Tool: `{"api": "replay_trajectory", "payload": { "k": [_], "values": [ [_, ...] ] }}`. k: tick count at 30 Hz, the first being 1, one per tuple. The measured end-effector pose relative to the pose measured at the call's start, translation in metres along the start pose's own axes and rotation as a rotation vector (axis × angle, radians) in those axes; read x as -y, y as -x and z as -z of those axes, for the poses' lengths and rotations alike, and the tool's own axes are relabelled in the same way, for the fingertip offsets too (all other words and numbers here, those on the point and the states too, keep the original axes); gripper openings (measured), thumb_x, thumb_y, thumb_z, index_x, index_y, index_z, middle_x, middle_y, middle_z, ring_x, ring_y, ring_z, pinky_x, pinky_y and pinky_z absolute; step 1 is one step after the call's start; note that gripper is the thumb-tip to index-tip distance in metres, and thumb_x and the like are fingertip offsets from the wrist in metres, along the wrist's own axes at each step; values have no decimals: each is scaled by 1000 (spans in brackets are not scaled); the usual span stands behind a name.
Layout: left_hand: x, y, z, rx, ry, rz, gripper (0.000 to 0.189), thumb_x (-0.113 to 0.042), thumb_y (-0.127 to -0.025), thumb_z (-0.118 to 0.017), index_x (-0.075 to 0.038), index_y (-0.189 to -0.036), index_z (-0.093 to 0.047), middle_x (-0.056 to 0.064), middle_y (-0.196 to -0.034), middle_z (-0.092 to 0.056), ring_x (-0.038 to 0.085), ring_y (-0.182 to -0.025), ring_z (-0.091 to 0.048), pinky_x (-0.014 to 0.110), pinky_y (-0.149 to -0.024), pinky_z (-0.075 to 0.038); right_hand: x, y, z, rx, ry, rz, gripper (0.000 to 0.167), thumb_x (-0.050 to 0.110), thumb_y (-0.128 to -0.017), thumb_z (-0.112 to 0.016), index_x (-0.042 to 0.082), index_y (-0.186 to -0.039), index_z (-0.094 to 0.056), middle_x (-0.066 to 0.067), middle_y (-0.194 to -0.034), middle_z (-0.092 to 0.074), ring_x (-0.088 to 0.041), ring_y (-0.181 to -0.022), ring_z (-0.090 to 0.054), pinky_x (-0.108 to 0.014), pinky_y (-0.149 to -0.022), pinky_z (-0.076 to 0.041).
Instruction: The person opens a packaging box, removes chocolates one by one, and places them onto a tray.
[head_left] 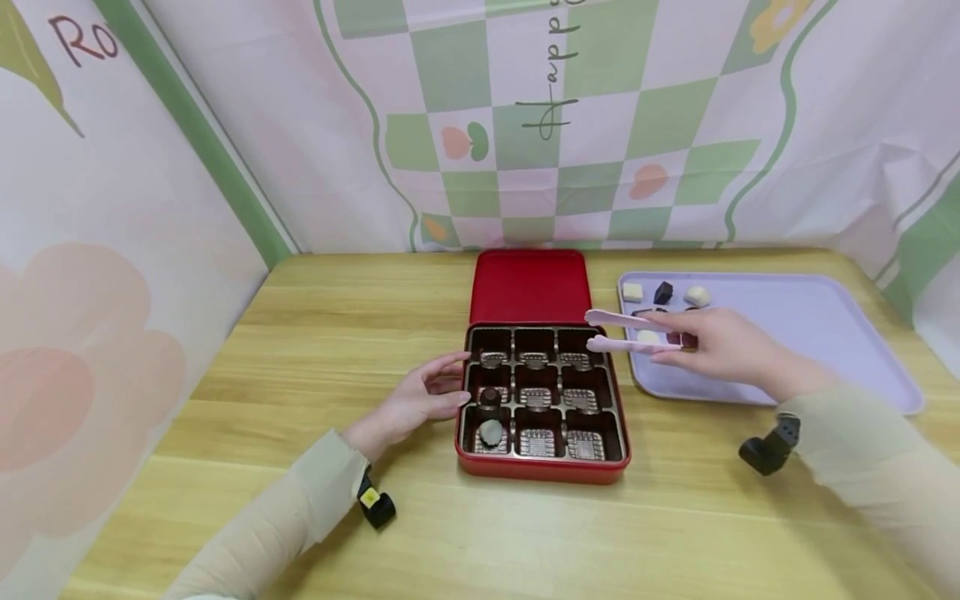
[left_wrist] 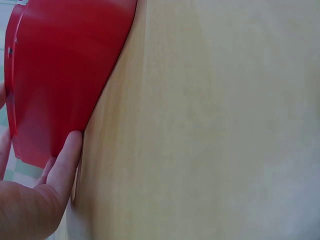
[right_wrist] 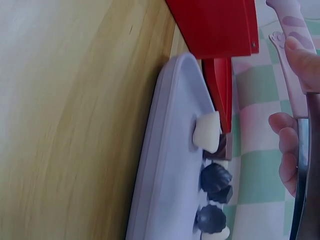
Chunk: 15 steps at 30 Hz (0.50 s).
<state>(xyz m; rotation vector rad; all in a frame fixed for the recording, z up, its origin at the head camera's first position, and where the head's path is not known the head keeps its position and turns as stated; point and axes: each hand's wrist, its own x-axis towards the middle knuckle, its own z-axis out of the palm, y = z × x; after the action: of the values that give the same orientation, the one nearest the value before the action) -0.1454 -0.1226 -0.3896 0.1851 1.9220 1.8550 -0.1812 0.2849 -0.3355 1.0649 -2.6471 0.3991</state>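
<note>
A red tin box (head_left: 543, 468) stands with its lid folded back and a brown divided insert inside. One small dark chocolate (head_left: 490, 398) sits in the middle-left compartment, and a pale grey, shell-like piece (head_left: 491, 432) lies in the front-left one. My left hand (head_left: 420, 398) rests its fingertips along the tin's left wall, with the thumb (left_wrist: 69, 155) low on the red side in the left wrist view. My right hand (head_left: 731, 346) grips pink tongs (head_left: 622, 344). Their spread tips hover over the tin's right back edge, with nothing between them.
A lavender tray (head_left: 795, 333) lies to the right of the tin, under my right hand. Along its left side sit several white and dark pieces, among them a white block (head_left: 632, 292) and a dark piece (head_left: 663, 292). A patterned cloth (head_left: 525, 192) hangs behind the wooden table.
</note>
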Motion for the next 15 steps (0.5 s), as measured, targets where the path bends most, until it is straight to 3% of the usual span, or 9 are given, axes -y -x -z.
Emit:
{"api": "replay_trajectory", "payload": {
  "k": [7,11,15],
  "values": [
    [2,-1,1,2,-2,-4,64,1,-87,-62,-12,-145,-37,21,-139,-41,28,-119,-49,36,-89,-56,9,-7,-3,26,5,25,54,23,-72,-81,5,-120,-64,16,-60,-43,5,-55,-34,-19,-48,-35],
    [2,-1,1,-2,-5,-5,64,1,-87,-62,-12,-145,-37,21,-138,-41,27,-118,-49,36,-89,-56,14,-12,-5,21,5,57,54,23,-71,-81,3,-118,-65,7,-72,-62,4,-58,-37,-20,-50,-38],
    [1,-1,0,-3,1,-5,65,2,-87,-61,-13,-145,-37,21,-139,-40,27,-117,-48,36,-89,-56,18,-17,-7,24,-9,87,52,21,-72,-81,2,-118,-65,-1,-85,-69,4,-57,-37,-20,-50,-39]
  ]
}}
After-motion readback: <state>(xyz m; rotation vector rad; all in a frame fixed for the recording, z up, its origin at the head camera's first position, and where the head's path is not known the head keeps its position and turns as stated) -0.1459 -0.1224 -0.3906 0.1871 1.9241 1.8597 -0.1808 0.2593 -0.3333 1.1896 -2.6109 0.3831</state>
